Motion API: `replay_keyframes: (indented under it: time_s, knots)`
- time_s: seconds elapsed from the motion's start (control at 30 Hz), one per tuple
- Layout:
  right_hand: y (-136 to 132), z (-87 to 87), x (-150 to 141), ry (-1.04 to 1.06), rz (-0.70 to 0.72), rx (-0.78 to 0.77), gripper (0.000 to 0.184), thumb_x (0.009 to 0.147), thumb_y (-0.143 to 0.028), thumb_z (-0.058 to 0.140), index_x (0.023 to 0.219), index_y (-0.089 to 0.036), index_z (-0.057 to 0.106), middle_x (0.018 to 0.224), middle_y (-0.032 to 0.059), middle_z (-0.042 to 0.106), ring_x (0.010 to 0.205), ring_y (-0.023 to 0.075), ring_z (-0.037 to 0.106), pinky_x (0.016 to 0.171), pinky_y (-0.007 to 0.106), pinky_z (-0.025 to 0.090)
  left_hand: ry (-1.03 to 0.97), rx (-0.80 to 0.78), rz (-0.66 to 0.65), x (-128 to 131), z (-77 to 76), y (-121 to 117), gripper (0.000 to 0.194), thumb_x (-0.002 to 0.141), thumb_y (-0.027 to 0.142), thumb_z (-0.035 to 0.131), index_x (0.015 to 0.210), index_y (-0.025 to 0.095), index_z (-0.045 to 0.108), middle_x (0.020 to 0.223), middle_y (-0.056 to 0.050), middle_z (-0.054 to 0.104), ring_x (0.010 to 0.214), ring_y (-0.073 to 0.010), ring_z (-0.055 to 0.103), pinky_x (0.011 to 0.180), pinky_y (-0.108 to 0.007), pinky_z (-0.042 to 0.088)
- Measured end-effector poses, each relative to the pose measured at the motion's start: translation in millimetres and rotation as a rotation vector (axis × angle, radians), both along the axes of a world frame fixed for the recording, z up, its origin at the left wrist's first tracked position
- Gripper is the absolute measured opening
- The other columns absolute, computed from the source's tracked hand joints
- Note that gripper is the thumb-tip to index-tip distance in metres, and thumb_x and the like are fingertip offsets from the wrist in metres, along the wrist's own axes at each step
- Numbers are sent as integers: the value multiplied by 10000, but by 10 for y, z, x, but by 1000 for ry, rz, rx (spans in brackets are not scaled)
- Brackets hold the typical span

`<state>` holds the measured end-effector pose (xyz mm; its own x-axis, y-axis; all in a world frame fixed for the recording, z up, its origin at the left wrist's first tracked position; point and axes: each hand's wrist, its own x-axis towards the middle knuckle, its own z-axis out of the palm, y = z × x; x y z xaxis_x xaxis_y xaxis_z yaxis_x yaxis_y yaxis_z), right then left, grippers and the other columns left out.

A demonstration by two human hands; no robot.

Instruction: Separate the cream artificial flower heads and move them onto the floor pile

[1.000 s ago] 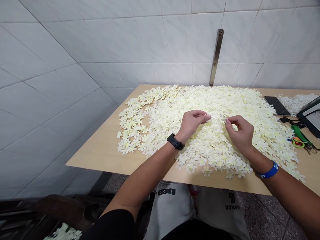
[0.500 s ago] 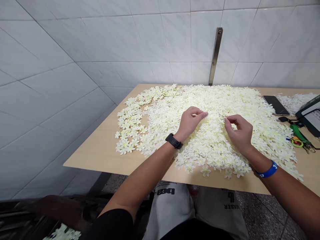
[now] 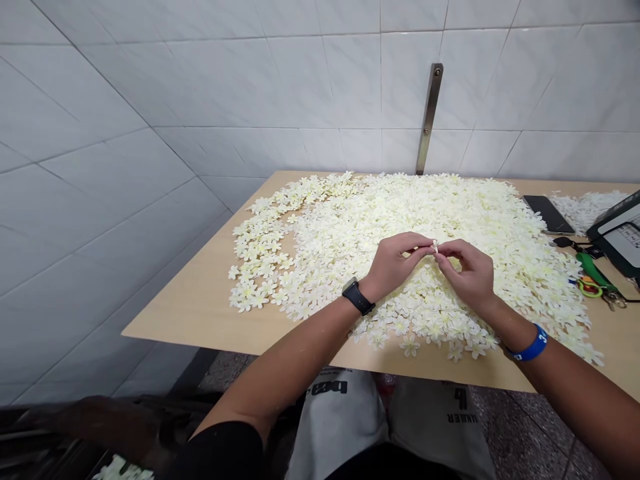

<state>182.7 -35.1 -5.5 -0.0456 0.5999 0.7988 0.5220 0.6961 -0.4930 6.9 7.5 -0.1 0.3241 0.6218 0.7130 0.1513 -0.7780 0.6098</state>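
My left hand (image 3: 399,265), with a black watch (image 3: 357,296) on its wrist, is closed in a pinch. Its fingertips meet those of my right hand (image 3: 469,272), also pinching, above a wide heap of white artificial flowers (image 3: 345,253) with yellowish centres. Between the fingertips a small white piece (image 3: 435,246) shows; the fingers cover most of it, so its exact kind is unclear. A blue wristband (image 3: 533,345) circles my right wrist.
The flowers lie on a light wooden table (image 3: 190,300) against a tiled wall. At right are a dark phone (image 3: 547,214), a pile of small white pieces (image 3: 585,208), a green-handled item (image 3: 595,270) with keys, and a dark device (image 3: 620,233). A metal strip (image 3: 430,120) is fixed to the wall.
My hands were apart, each pinching above the flowers. The left has moved right and slightly down, the right slightly left, and their fingertips have come together at the small white piece.
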Motion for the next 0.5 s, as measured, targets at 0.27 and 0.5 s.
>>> replay_keyframes:
  time_s: [0.27,0.5]
  knots:
    - [26,-38,46,72,123,-130,15,890,-235,739,892,-224,728,829,26,742,727,162,683,663,299,562,-63,-128,-18,-38,41,-2,108,870,262,752,784,201,775,801,-23,777,747,-137,704,695,-257,542]
    - [18,-21,39,144,139,-200,55,849,-257,776,850,-222,734,806,23,741,724,176,688,671,314,572,-83,-324,-142,-76,127,2,120,841,143,703,779,199,790,790,-25,775,736,-126,687,700,-254,534]
